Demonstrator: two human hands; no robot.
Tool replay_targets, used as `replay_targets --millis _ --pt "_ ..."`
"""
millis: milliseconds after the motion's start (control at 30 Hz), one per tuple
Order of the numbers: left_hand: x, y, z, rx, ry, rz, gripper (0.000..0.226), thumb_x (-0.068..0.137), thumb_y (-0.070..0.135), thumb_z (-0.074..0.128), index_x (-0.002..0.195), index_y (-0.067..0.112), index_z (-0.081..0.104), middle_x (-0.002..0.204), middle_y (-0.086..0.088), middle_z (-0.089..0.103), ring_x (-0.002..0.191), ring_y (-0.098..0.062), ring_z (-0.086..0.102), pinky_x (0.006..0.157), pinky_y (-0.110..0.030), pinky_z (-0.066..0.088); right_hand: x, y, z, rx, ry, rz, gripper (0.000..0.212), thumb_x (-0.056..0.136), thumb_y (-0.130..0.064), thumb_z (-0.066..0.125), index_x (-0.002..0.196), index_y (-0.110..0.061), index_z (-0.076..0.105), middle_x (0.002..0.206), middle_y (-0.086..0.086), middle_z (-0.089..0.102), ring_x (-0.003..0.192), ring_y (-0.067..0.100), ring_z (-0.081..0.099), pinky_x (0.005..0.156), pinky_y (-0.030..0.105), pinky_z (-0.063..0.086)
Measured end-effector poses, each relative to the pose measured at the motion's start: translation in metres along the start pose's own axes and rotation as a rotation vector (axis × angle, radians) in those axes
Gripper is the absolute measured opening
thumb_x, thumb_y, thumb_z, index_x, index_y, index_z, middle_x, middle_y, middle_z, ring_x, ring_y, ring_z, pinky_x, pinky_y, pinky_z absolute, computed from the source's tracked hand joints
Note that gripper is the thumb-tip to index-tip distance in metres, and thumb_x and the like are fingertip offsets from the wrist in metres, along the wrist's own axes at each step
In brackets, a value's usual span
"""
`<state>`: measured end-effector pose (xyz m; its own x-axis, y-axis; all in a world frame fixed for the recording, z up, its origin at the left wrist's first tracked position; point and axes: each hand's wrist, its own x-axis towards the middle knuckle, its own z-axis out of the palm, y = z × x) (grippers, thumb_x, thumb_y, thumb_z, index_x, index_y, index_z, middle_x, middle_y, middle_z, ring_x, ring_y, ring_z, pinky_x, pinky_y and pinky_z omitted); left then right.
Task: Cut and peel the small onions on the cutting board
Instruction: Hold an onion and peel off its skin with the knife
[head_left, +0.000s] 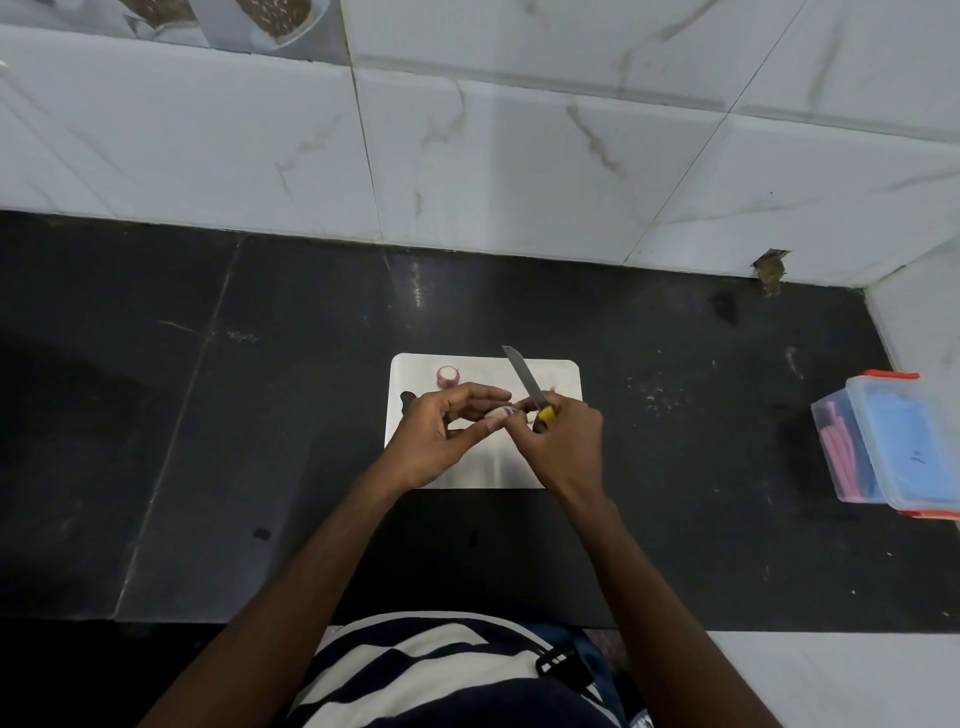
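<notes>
A white cutting board (563, 379) lies on the black counter. My left hand (441, 441) pinches a small pale onion (500, 413) with purple streaks just above the board's middle. My right hand (563, 441) grips a knife by its yellow handle (546, 414); the blade (524, 376) points up and away to the far left. The right thumb and fingers also touch the onion's right end. A second onion piece (448, 376), purple-skinned with a white cut face, rests on the board's far left. A small brown scrap (551, 389) lies beside the blade.
A clear plastic box (893, 447) with orange clips, holding pink and blue items, stands at the counter's right edge. A white marble-tiled wall (519, 156) rises behind the counter and at the right corner. The counter's front edge (467, 621) is close to my body.
</notes>
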<state>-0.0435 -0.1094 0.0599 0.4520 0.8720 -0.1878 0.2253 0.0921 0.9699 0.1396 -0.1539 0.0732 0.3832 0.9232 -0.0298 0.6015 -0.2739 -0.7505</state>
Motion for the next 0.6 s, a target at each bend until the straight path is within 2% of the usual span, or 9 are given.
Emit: replay_targets --millis 167,300,367,400,467,567,600 --pt "-0.001 0.000 0.002 -0.016 -0.005 -0.004 0.033 0.103 0.028 0.079 0.136 0.028 0.074 0.126 0.012 0.083 0.125 -0.008 0.076 0.113 -0.046 0.060 -0.001 -0.002 0.001 -0.015 0.017 -0.007 0.017 0.085 -0.041 0.079 0.084 -0.024 0.080 0.053 -0.006 0.061 0.049 0.013 0.058 0.059 0.025 0.052" --pt "-0.003 0.000 0.004 -0.023 -0.014 -0.003 0.032 0.104 0.029 0.078 0.135 0.026 0.075 0.128 0.013 0.082 0.126 -0.006 0.075 0.114 -0.040 0.059 -0.002 -0.002 0.000 -0.009 0.010 -0.029 0.016 0.086 -0.041 0.080 0.083 -0.026 0.079 0.053 -0.007 0.061 0.048 0.013 0.059 0.059 0.025 0.053" --pt "-0.003 -0.001 0.005 -0.031 -0.010 0.003 0.031 0.104 0.030 0.077 0.135 0.025 0.075 0.128 0.012 0.082 0.127 -0.006 0.075 0.116 -0.039 0.057 -0.003 -0.002 -0.001 0.009 0.005 -0.026 0.015 0.086 -0.039 0.080 0.082 -0.024 0.079 0.052 -0.005 0.061 0.048 0.015 0.059 0.069 0.031 0.058" --pt "-0.003 -0.001 0.006 -0.035 -0.005 0.005 0.031 0.104 0.029 0.077 0.135 0.024 0.076 0.129 0.012 0.081 0.127 -0.007 0.075 0.116 -0.039 0.057 -0.003 -0.002 -0.001 0.022 0.008 -0.017 0.015 0.086 -0.037 0.079 0.081 -0.023 0.079 0.051 -0.004 0.060 0.049 0.018 0.059 0.079 0.038 0.060" --pt "-0.003 -0.003 0.007 -0.044 0.005 -0.002 0.029 0.105 0.029 0.076 0.134 0.024 0.077 0.130 0.011 0.081 0.127 -0.008 0.075 0.117 -0.039 0.057 -0.003 -0.003 -0.002 0.047 0.017 0.010 0.015 0.086 -0.034 0.080 0.078 -0.022 0.078 0.049 -0.003 0.058 0.052 0.019 0.059 0.093 0.046 0.058" --pt "-0.004 -0.007 0.010 -0.099 0.046 -0.022 0.024 0.106 0.026 0.076 0.129 0.022 0.081 0.127 0.008 0.082 0.126 -0.013 0.076 0.115 -0.040 0.057 -0.003 -0.003 -0.002 0.083 0.015 0.049 0.015 0.086 -0.034 0.082 0.077 -0.022 0.079 0.048 -0.005 0.055 0.048 0.011 0.055 0.084 0.039 0.056" --pt "-0.004 -0.007 0.013 -0.127 0.074 -0.026 0.021 0.106 0.022 0.076 0.126 0.020 0.082 0.124 0.006 0.083 0.123 -0.014 0.077 0.113 -0.039 0.059 -0.004 -0.004 -0.001 0.097 0.018 0.059 0.014 0.085 -0.033 0.082 0.077 -0.023 0.079 0.048 -0.004 0.055 0.047 0.011 0.055 0.087 0.040 0.056"
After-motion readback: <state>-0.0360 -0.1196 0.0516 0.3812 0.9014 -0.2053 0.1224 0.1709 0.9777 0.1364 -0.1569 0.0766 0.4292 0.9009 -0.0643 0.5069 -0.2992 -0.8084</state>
